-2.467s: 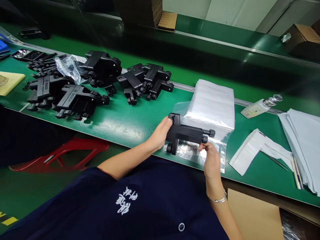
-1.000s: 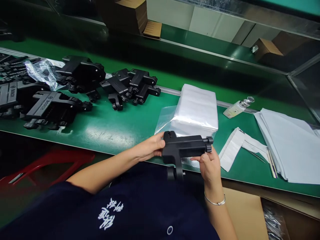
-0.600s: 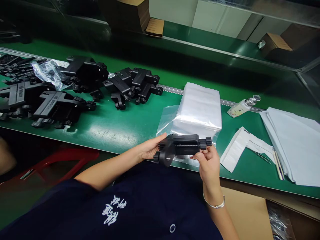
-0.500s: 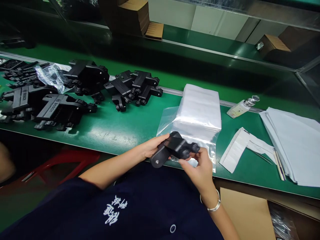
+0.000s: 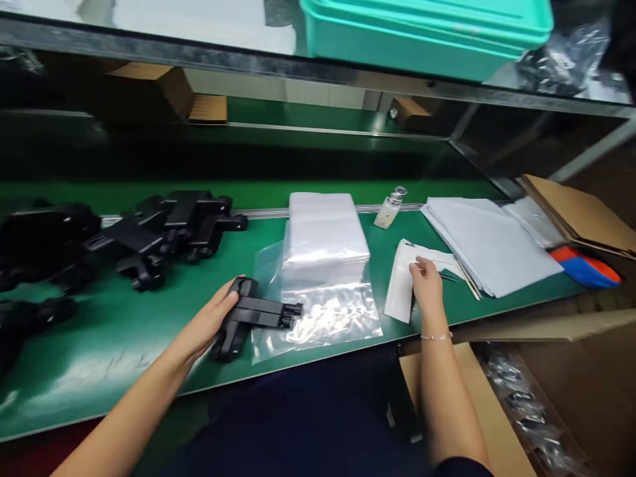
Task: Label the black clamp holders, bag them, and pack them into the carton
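My left hand [image 5: 216, 315] is closed around a black plastic bracket [image 5: 258, 311] with small knobs at its right end. The bracket is just above the green bench, beside the near-left part of a stack of clear plastic bags [image 5: 325, 232]. My right hand [image 5: 428, 285] is over a folded white cloth or paper [image 5: 400, 288], its fingers curled together; whatever is between them is hidden. Thin metal tweezers [image 5: 450, 276] lie just right of those fingers, and a thin stick [image 5: 468, 277] lies beyond them.
Several black brackets [image 5: 186, 222] are piled on the left. A small pump bottle [image 5: 390, 209] stands behind the cloth. White sheets [image 5: 487, 245] lie on the right, with cardboard [image 5: 586, 212] and a red-blue object [image 5: 586, 266] beyond. A teal bin [image 5: 427, 40] sits on the shelf overhead.
My right hand has left the bracket and moved right to the white cloth. My left hand has kept the bracket and turned it. The view has swung to the right.
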`<state>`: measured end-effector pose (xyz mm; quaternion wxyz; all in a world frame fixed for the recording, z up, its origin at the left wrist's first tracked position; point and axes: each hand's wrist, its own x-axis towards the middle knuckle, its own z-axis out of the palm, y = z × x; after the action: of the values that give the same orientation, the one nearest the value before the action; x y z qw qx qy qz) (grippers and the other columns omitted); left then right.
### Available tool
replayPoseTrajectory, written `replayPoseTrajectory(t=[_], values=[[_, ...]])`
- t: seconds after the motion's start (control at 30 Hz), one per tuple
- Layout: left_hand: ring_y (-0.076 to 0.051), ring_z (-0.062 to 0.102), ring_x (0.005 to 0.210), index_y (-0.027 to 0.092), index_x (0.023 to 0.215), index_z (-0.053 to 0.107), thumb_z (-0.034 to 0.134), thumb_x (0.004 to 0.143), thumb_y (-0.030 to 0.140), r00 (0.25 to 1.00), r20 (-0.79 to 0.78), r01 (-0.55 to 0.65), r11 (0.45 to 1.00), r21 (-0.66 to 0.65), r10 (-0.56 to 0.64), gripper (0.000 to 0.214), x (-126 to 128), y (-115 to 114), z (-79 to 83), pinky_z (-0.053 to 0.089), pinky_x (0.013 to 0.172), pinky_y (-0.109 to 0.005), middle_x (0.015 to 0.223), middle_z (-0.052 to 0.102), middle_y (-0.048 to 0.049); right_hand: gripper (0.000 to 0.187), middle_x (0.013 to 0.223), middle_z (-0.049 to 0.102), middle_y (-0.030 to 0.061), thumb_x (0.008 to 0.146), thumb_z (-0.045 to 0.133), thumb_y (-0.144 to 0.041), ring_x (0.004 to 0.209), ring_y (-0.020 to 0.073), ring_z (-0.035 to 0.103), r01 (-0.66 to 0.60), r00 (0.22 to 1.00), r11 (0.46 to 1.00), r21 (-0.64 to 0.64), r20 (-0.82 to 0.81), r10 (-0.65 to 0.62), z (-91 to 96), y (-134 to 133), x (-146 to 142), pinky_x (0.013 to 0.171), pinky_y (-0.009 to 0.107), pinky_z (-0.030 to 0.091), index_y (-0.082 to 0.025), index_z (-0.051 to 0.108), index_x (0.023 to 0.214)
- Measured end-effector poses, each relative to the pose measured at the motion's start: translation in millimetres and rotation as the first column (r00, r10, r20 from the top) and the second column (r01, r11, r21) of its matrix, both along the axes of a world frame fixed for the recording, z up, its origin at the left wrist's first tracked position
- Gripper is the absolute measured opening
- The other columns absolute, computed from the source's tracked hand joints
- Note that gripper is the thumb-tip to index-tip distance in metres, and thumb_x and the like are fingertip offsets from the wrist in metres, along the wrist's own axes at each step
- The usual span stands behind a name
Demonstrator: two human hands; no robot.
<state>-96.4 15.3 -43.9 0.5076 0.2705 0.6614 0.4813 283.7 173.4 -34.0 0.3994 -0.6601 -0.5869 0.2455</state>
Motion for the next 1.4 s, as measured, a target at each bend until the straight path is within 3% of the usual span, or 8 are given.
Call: replayPoseTrajectory(t=[0.13, 0.33, 0.5, 0.63, 0.8, 1.13, 1.27, 1.4], values=[[-0.032, 0.036, 0.144, 0.019, 0.139, 0.047, 0.048, 0.084, 0.063, 0.91, -0.41, 0.049, 0.998, -0.035, -0.059, 0.07, -20, 0, -6.1, 0.024, 0.121, -0.047, 0.153, 0.043, -0.0117, 0.054, 0.094, 0.07, 0.0175, 0.077, 0.058, -0.041, 0.088, 0.0298, 0.063, 0.128, 0.991, 0.989, -0.069, 0.036, -0.126, -19.5, 52, 43, 0.087, 0.045, 0.046, -0.009, 0.064, 0.12], [-0.043, 0.049, 0.126, 0.015, 0.135, 0.05, 0.049, 0.081, 0.053, 0.535, -0.842, 0.036, 0.998, -0.049, -0.061, 0.067, -4, -5, 24.8, 0.04, 0.106, -0.059, 0.142, 0.05, -0.0194, 0.052, 0.103, 0.068, 0.0138, 0.079, 0.054, -0.035, 0.08, 0.0202, 0.06, 0.047, 0.995, 0.999, -0.011, -0.085, -0.047, -24.2, 70, 27, 0.079, 0.036, 0.049, -0.011, 0.062, 0.124], [-0.029, 0.061, 0.113, 0.024, 0.114, 0.064, 0.049, 0.089, 0.047, 0.683, -0.729, 0.222, 0.964, 0.148, -0.045, 0.038, 50, 15, 52.5, 0.047, 0.102, -0.043, 0.121, 0.065, -0.0076, 0.044, 0.114, 0.068, 0.0088, 0.086, 0.057, -0.036, 0.083, 0.0172, 0.061, -0.234, 0.925, 0.947, 0.221, -0.25, 0.287, -7.2, 15, -5, 0.079, 0.034, 0.052, -0.021, 0.062, 0.127], [-0.029, 0.049, 0.133, 0.024, 0.127, 0.058, 0.06, 0.085, 0.042, 0.758, -0.613, 0.487, 0.82, 0.302, -0.224, 0.046, 108, 47, 62.8, 0.04, 0.111, -0.042, 0.14, 0.056, -0.0087, 0.031, 0.113, 0.07, 0.0064, 0.089, 0.06, -0.031, 0.087, 0.0186, 0.065, -0.385, 0.87, 0.868, 0.314, -0.192, 0.455, 7.3, -47, -34, 0.077, 0.033, 0.055, -0.027, 0.067, 0.118], [-0.022, 0.065, 0.101, 0.019, 0.107, 0.063, 0.063, 0.082, 0.032, 0.891, -0.261, 0.449, 0.803, 0.391, -0.371, 0.028, 160, 67, 66.1, 0.05, 0.09, -0.034, 0.108, 0.07, -0.0078, 0.027, 0.103, 0.068, 0.006, 0.09, 0.061, -0.032, 0.088, 0.0209, 0.064, -0.369, 0.892, 0.836, 0.406, -0.098, 0.441, 20.4, -84, -45, 0.078, 0.037, 0.055, -0.028, 0.066, 0.116], [-0.012, 0.049, 0.062, 0.019, 0.078, 0.06, 0.061, 0.083, 0.037, 0.86, -0.332, 0.491, 0.805, 0.333, -0.387, 0.019, 174, 60, 66.4, 0.037, 0.059, -0.024, 0.065, 0.054, 0.0037, 0.031, 0.066, 0.055, -0.0013, 0.094, 0.055, -0.037, 0.066, 0.0154, 0.053, -0.359, 0.892, 0.883, 0.302, -0.166, 0.42, 28.4, -82, -43, 0.069, 0.03, 0.047, -0.022, 0.053, 0.067], [-0.01, 0.038, 0.055, 0.017, 0.077, 0.059, 0.062, 0.081, 0.041, 0.878, -0.242, 0.473, 0.832, 0.291, -0.414, 0.024, 174, 61, 65.1, 0.028, 0.052, -0.022, 0.059, 0.044, 0.006, 0.016, 0.085, 0.066, 0.0017, 0.094, 0.055, -0.035, 0.083, 0.019, 0.061, -0.369, 0.902, 0.863, 0.346, -0.093, 0.422, 26.8, -81, -43, 0.093, 0.041, 0.046, -0.024, 0.062, 0.085], [-0.009, 0.042, 0.056, 0.016, 0.075, 0.057, 0.068, 0.075, 0.041, 0.851, -0.065, 0.517, 0.811, 0.273, -0.52, 0.028, 171, 65, 60.9, 0.03, 0.054, -0.021, 0.062, 0.048, 0.0048, 0.009, 0.093, 0.069, 0.0025, 0.092, 0.059, -0.03, 0.095, 0.0216, 0.063, -0.339, 0.939, 0.795, 0.503, 0.136, 0.315, 24.7, -81, -41, 0.116, 0.058, 0.022, -0.025, 0.064, 0.086]])
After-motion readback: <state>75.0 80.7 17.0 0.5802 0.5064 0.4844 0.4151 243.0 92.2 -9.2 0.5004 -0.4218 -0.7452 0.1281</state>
